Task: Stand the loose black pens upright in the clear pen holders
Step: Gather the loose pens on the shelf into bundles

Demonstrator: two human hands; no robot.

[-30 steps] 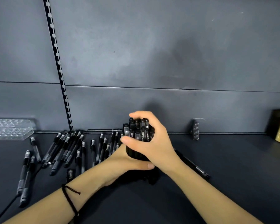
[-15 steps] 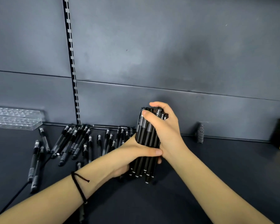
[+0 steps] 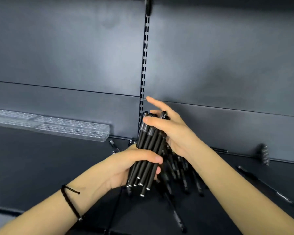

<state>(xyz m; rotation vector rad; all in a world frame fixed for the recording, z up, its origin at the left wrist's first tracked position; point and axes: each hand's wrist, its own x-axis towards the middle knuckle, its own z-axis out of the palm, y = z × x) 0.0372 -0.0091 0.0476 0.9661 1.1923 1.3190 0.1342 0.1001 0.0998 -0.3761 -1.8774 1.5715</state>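
The left hand (image 3: 126, 167) grips a bundle of slim black pens (image 3: 149, 146) round its lower half, thumb wrapped across the front and fingers curled behind. The pens' silver-tipped ends stick out below the palm, lifted off the dark matte shelf (image 3: 41, 167). The right hand (image 3: 175, 133) holds the top of the same bundle: its thumb presses across the grey grip sections and its other fingers lie behind the caps, while the index finger points out straight, touching nothing. The bundle tilts slightly, tops leaning right, over the middle of the shelf and near its back edge.

The long clear acrylic pen holder with rows of holes (image 3: 66, 128) lies along the shelf's back edge on the left, against the grey metal back panel (image 3: 75, 65). Its right end stops short of the slotted black upright strip (image 3: 145, 56). Bare shelf spreads in front of the holder, towards the left edge.

More loose black pens (image 3: 182, 173) lie fanned on the shelf under and right of the hands. One single black pen (image 3: 261, 182) lies farther right, apart from them. A small toothed metal bracket (image 3: 265, 155) stands at the back edge on the right. A black cord bracelet (image 3: 70, 200) circles the left wrist.
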